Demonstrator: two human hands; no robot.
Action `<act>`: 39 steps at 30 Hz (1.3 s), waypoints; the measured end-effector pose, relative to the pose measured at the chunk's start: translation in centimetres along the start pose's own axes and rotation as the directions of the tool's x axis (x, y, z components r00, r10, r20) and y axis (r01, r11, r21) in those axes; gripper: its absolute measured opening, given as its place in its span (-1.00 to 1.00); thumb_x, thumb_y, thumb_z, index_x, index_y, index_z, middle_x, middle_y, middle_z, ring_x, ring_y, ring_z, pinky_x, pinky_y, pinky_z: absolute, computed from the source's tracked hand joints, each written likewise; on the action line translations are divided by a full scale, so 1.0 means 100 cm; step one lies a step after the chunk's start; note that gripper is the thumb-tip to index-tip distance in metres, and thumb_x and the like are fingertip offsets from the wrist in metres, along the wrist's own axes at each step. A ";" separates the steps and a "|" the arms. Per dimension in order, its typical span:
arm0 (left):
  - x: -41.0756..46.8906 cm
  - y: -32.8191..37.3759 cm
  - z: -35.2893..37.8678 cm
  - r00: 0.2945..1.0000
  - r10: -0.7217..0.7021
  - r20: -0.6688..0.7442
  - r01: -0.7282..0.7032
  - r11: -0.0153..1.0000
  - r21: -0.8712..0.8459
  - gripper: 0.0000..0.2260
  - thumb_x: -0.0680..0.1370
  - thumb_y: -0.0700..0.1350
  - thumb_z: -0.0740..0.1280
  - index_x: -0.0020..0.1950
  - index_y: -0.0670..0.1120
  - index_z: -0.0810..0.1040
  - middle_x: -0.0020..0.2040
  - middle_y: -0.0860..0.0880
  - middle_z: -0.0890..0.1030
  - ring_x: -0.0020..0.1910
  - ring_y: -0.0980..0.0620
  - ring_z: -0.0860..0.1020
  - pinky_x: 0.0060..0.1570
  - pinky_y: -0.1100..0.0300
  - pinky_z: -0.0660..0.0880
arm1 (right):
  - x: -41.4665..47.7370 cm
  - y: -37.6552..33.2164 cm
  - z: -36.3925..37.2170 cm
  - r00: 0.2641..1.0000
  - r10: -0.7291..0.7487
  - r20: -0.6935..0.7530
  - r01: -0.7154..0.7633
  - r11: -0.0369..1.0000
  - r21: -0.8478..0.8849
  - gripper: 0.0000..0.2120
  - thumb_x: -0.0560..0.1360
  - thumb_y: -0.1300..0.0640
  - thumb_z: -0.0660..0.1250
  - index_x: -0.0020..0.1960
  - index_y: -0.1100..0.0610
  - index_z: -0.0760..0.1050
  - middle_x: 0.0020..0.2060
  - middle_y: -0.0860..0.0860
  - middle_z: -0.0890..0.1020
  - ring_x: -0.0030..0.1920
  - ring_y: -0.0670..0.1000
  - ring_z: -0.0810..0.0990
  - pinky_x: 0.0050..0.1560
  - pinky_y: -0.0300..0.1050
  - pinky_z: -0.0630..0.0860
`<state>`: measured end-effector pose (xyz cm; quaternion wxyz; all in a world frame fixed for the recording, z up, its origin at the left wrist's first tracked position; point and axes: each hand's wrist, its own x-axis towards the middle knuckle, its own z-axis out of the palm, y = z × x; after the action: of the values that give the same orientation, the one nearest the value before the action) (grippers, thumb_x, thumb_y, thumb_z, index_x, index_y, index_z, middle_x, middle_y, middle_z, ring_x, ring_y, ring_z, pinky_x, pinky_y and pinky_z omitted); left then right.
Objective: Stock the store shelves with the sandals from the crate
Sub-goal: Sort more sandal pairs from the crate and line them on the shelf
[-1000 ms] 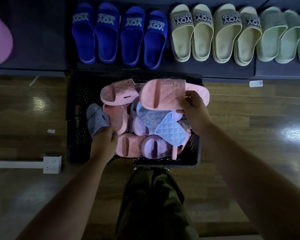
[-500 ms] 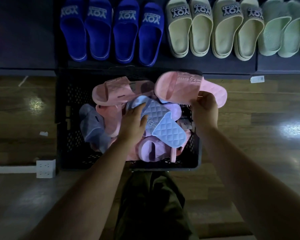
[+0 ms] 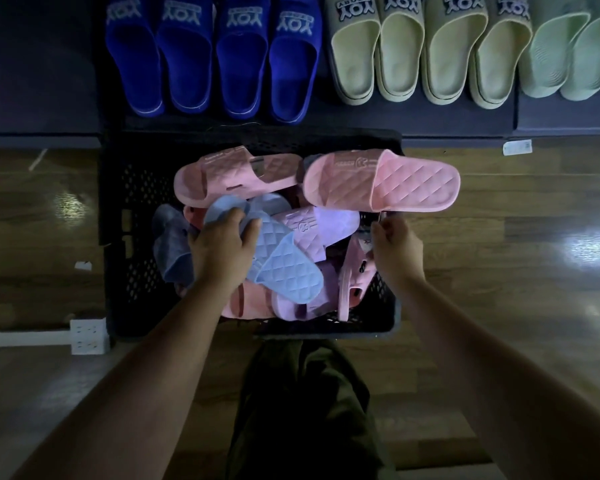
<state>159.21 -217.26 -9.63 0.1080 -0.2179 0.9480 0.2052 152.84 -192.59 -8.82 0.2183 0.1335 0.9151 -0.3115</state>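
A black plastic crate (image 3: 116, 271) stands on the floor against the low dark shelf (image 3: 39, 81), piled with several quilted sandals in pink, lilac, light blue and grey. My left hand (image 3: 222, 247) is closed over the strap end of a light blue sandal (image 3: 284, 268) on top of the pile. My right hand (image 3: 397, 245) pinches the near edge of a pink sandal (image 3: 385, 183), which hangs sideways over the crate's far right corner. Another pink sandal (image 3: 229, 176) lies at the crate's far side.
On the shelf stand two pairs of blue sandals (image 3: 212, 53), two pairs of beige sandals (image 3: 426, 46) and green sandals (image 3: 568, 57) at the right. A white power strip (image 3: 89, 336) lies left of the crate. My dark trouser leg (image 3: 302, 410) is below it.
My left hand left the grey sandal at the crate's left and closed on the light blue sandal. The pink sandal in my right hand moved right and lifted clear of the pile.
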 end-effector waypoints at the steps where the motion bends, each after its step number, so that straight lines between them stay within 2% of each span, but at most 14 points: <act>1: 0.003 0.002 -0.001 1.000 0.016 -0.020 -0.015 1.000 0.026 -0.58 0.55 0.18 0.05 0.01 -0.11 0.53 -0.17 -0.24 0.63 -0.14 -0.27 0.58 0.00 -0.10 0.48 | -0.003 0.006 0.002 0.996 0.016 0.090 -0.010 0.998 -0.067 -0.82 0.59 0.12 0.16 -0.09 0.22 0.43 -0.36 0.05 0.54 -0.27 0.12 0.52 -0.33 -0.12 0.29; 3: 0.006 0.001 0.000 0.999 0.011 -0.034 -0.010 1.000 0.026 -0.58 0.56 0.16 0.07 0.02 -0.11 0.55 -0.17 -0.27 0.64 -0.14 -0.29 0.59 -0.04 -0.07 0.46 | -0.006 0.014 0.006 0.971 0.033 0.237 0.004 0.988 -0.152 -0.78 0.62 0.16 0.09 -0.01 0.23 0.47 -0.31 0.06 0.54 -0.26 0.10 0.51 -0.38 -0.19 0.27; 6: 0.009 -0.005 0.003 0.999 -0.040 0.013 0.041 0.999 -0.034 -0.65 0.57 0.13 0.13 0.04 -0.11 0.54 -0.09 -0.24 0.65 -0.06 -0.28 0.58 0.02 -0.08 0.46 | -0.004 0.017 0.014 0.932 0.085 0.352 -0.025 0.985 -0.171 -0.70 0.59 0.21 0.04 0.24 0.21 0.42 0.02 0.23 0.60 -0.09 0.19 0.58 -0.27 -0.16 0.36; 10: 0.007 -0.008 0.009 0.996 -0.083 0.040 0.086 0.993 -0.086 -0.68 0.59 0.12 0.15 0.00 -0.09 0.53 -0.07 -0.21 0.64 -0.03 -0.27 0.57 0.08 -0.13 0.45 | -0.003 0.015 0.026 0.892 0.167 0.421 -0.073 0.971 -0.229 -0.63 0.57 0.23 0.04 0.37 0.21 0.25 0.31 0.28 0.34 0.26 0.29 0.43 0.13 0.02 0.41; 12: 0.007 -0.008 0.010 0.995 -0.091 0.044 0.095 0.990 -0.108 -0.67 0.58 0.14 0.13 0.02 -0.08 0.53 -0.07 -0.19 0.64 -0.04 -0.25 0.57 0.06 -0.13 0.46 | -0.003 0.018 0.030 0.891 0.142 0.432 -0.021 0.962 -0.274 -0.59 0.53 0.26 0.11 0.38 0.18 0.23 0.30 0.27 0.33 0.27 0.33 0.41 0.26 0.12 0.39; 14: 0.007 -0.008 0.010 0.994 -0.097 0.049 0.102 0.987 -0.127 -0.67 0.57 0.16 0.11 -0.01 -0.06 0.51 -0.09 -0.16 0.64 -0.07 -0.24 0.57 0.04 -0.14 0.47 | 0.001 0.018 0.030 0.901 0.145 0.409 -0.025 0.958 -0.284 -0.56 0.51 0.27 0.14 0.38 0.16 0.24 0.28 0.25 0.35 0.24 0.30 0.43 0.23 0.10 0.42; 18: 0.007 -0.008 0.008 0.994 -0.089 0.060 0.097 0.983 -0.154 -0.68 0.56 0.17 0.10 -0.13 -0.03 0.46 -0.18 -0.15 0.62 -0.14 -0.23 0.57 -0.01 -0.13 0.49 | 0.009 0.015 0.020 0.916 0.139 0.377 -0.054 0.972 -0.229 -0.59 0.47 0.30 0.22 0.31 0.14 0.35 0.17 0.15 0.49 0.15 0.18 0.49 -0.03 -0.06 0.46; 21: 0.008 -0.012 0.008 0.994 -0.072 0.083 0.084 0.984 -0.157 -0.70 0.60 0.13 0.15 -0.22 -0.02 0.38 -0.28 -0.12 0.58 -0.24 -0.20 0.55 -0.20 0.02 0.47 | 0.009 0.018 0.015 0.929 0.104 0.354 -0.061 0.990 -0.130 -0.61 0.40 0.33 0.26 0.19 0.06 0.48 -0.07 -0.07 0.58 -0.03 0.04 0.57 -0.33 -0.21 0.40; 23: 0.008 -0.013 0.006 0.994 -0.071 0.088 0.083 0.985 -0.148 -0.70 0.60 0.11 0.17 -0.21 -0.06 0.44 -0.28 -0.10 0.59 -0.27 -0.15 0.55 -0.30 0.10 0.39 | 0.006 0.019 0.010 0.943 0.076 0.325 -0.052 0.995 -0.083 -0.60 0.41 0.34 0.25 0.15 0.00 0.53 -0.18 -0.18 0.56 -0.13 -0.01 0.59 -0.31 -0.21 0.43; 27: 0.010 -0.012 -0.001 0.991 -0.093 0.100 0.106 0.984 -0.144 -0.71 0.59 0.08 0.20 -0.11 -0.11 0.54 -0.22 -0.09 0.60 -0.23 -0.10 0.54 -0.27 0.14 0.34 | 0.003 0.020 0.004 0.955 0.002 0.297 0.013 0.999 -0.049 -0.60 0.39 0.35 0.30 0.12 -0.03 0.57 -0.20 -0.14 0.59 -0.14 -0.01 0.61 -0.20 -0.19 0.48; 31: 0.012 -0.011 -0.006 0.984 -0.137 0.112 0.158 0.965 -0.208 -0.76 0.60 0.02 0.20 -0.09 -0.12 0.52 -0.16 -0.13 0.61 -0.15 -0.13 0.55 -0.19 0.09 0.40 | -0.003 0.019 0.006 0.952 -0.032 0.303 0.045 0.998 -0.035 -0.63 0.34 0.35 0.36 0.06 0.02 0.59 -0.17 -0.02 0.60 -0.24 -0.07 0.52 -0.35 -0.43 0.34; 34: 0.011 -0.014 -0.014 0.966 -0.257 0.032 0.256 0.928 -0.270 -0.77 0.59 0.00 0.19 -0.08 -0.11 0.54 -0.16 -0.15 0.61 -0.13 -0.15 0.55 -0.15 0.05 0.44 | -0.013 0.014 0.004 0.974 -0.021 0.228 -0.011 0.990 0.138 -0.57 0.30 0.35 0.41 -0.16 -0.20 0.48 -0.25 -0.08 0.56 -0.26 -0.04 0.50 -0.28 -0.22 0.40; 35: 0.011 -0.015 -0.016 0.958 -0.287 0.000 0.276 0.918 -0.284 -0.77 0.58 0.01 0.19 -0.08 -0.10 0.55 -0.17 -0.16 0.61 -0.13 -0.17 0.56 -0.15 0.04 0.46 | -0.016 0.011 0.003 0.978 -0.021 0.209 -0.027 0.974 0.226 -0.56 0.29 0.34 0.45 -0.20 -0.19 0.43 -0.29 -0.12 0.53 -0.28 -0.06 0.49 -0.26 -0.15 0.42; 39: 0.010 -0.015 -0.022 0.958 -0.284 0.032 0.282 0.919 -0.275 -0.76 0.60 0.02 0.19 -0.11 -0.10 0.53 -0.27 -0.07 0.55 -0.19 -0.09 0.53 -0.22 0.11 0.39 | -0.022 -0.006 -0.003 0.995 -0.007 0.096 -0.032 0.917 0.397 -0.50 0.31 0.32 0.48 -0.09 -0.20 0.34 -0.24 -0.17 0.54 -0.29 -0.10 0.55 -0.22 0.03 0.57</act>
<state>158.72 -219.80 -8.52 0.1009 -0.3663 0.8689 0.3172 154.43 -193.06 -7.22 0.2322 0.1659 0.8203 -0.4957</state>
